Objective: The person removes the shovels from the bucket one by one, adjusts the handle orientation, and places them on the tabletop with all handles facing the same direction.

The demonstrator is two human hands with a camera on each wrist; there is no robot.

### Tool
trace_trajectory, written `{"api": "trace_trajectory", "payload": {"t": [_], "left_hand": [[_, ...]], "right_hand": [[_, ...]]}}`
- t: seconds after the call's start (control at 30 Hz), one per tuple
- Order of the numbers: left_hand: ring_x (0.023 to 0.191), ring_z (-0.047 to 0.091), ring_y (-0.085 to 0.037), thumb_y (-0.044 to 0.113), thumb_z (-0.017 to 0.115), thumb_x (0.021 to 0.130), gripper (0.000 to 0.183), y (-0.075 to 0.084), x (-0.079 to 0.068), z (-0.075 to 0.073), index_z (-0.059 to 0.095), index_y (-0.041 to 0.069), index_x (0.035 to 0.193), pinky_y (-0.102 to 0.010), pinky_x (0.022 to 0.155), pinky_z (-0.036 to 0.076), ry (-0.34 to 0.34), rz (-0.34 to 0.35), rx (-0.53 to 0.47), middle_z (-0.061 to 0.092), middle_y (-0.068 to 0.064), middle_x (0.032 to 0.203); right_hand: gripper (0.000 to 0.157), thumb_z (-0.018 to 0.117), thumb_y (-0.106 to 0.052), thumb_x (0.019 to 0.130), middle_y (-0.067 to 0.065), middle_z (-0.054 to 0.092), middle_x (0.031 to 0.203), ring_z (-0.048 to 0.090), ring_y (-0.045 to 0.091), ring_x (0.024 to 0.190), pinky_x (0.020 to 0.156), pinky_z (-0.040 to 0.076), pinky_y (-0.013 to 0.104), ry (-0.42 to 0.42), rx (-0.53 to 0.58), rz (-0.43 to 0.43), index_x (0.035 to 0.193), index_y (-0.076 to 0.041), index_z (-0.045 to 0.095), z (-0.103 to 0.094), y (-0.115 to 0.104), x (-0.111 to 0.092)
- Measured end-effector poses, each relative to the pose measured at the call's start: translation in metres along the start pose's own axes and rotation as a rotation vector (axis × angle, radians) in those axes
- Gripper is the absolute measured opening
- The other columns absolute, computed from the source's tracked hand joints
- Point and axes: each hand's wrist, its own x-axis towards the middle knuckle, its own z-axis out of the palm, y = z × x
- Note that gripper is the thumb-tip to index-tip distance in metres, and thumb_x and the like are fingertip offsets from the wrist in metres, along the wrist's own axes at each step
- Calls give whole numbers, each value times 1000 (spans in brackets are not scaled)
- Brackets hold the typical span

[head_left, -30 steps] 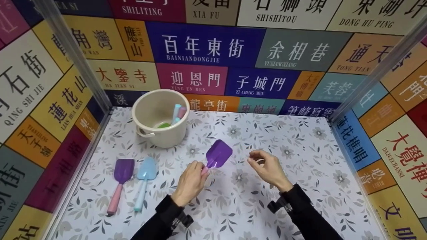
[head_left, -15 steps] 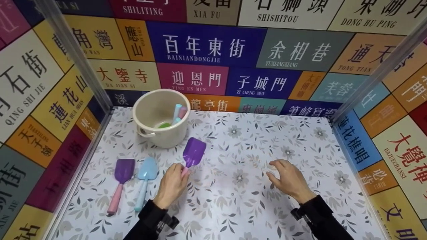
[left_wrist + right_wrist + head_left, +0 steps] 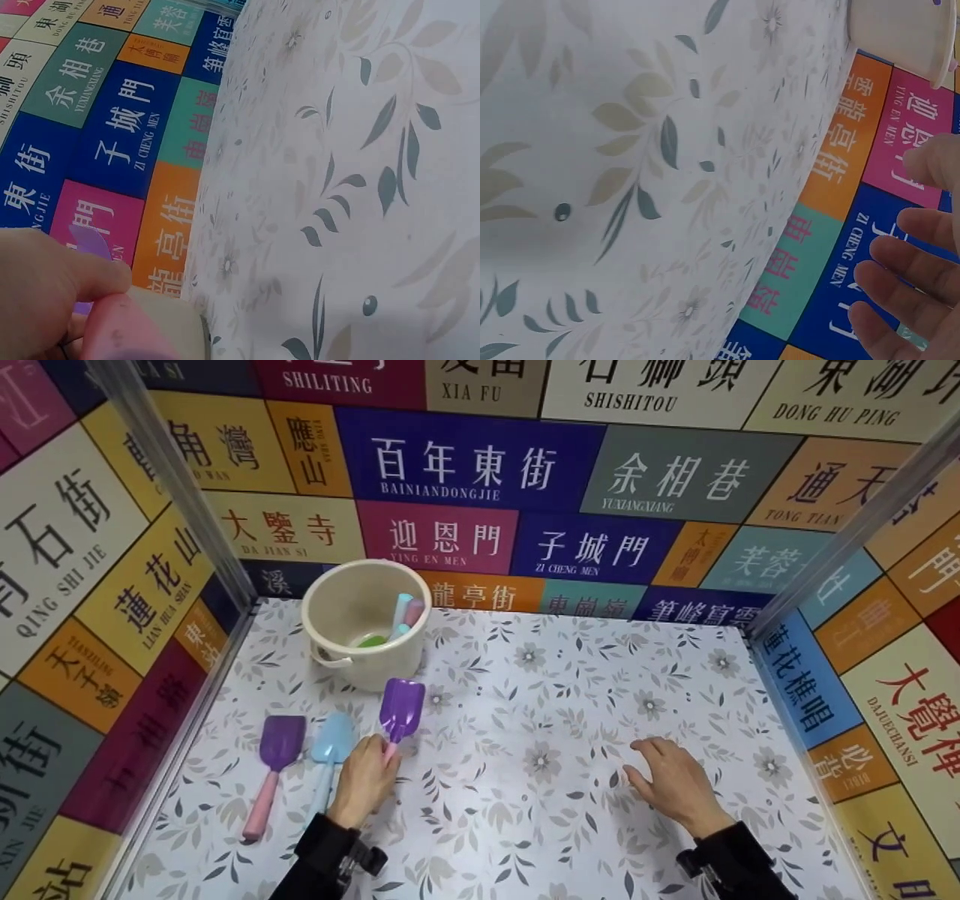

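Left hand, fingers clamped on shovel, has shifted left; right hand, fingers apart. Beneath fingers: floral surface; beyond: sign-printed wall.

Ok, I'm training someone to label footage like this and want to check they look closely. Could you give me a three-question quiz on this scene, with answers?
1. Short answer: which hand holds a purple scoop?
2. True or false: the right hand is holding nothing.
3. Multiple choice: how many scoops lie on the flowered surface, outside the bucket and not held?
a) One
b) Two
c) Four

Key
1. The left hand.
2. True; its fingers are loosely curved, with nothing in them.
3. b: another purple scoop and a light-blue scoop.
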Motion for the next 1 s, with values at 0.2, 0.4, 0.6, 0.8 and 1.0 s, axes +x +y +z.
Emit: {"api": "trace_trajectory", "payload": {"t": [0.2,0.4,0.6,0.8,1.0], "left_hand": [[74,66,-38,4,75,91,16,-13,-3,7,61,-3,88,-54,68,57,-37,-75,5,63,-19,81],[84,70,-44,9,73,95,20,-25,-4,15,64,-9,100,-58,75,60,-123,-180,13,68,-26,91],[90,72,-47,9,71,96,22,-33,-6,21,65,-9,107,-59,79,60,-168,-214,10,71,-29,97],[92,72,-48,12,70,98,23,-36,-8,23,67,-9,108,-58,81,60,-203,-260,26,71,-29,100],[91,72,-47,12,70,98,25,-37,-7,23,67,-10,107,-57,80,61,-225,-283,43,70,-29,100]], "right_hand": [[34,88,-13,81,18,71,97,70,36,84,68,59,48,-25,15,56,106,1,70,-1,1,-6],[33,88,-13,81,18,71,96,70,36,84,69,59,48,-50,15,90,105,1,70,-2,3,-12],[32,89,-13,82,16,71,96,70,33,83,67,58,46,-69,13,101,106,-1,71,-1,1,-20],[33,89,-14,82,16,70,98,70,34,85,67,59,47,-91,13,121,107,-2,71,-1,-1,-26],[34,89,-15,83,16,70,99,69,33,85,69,59,47,-116,23,140,108,-2,71,-2,-1,-28]]}}
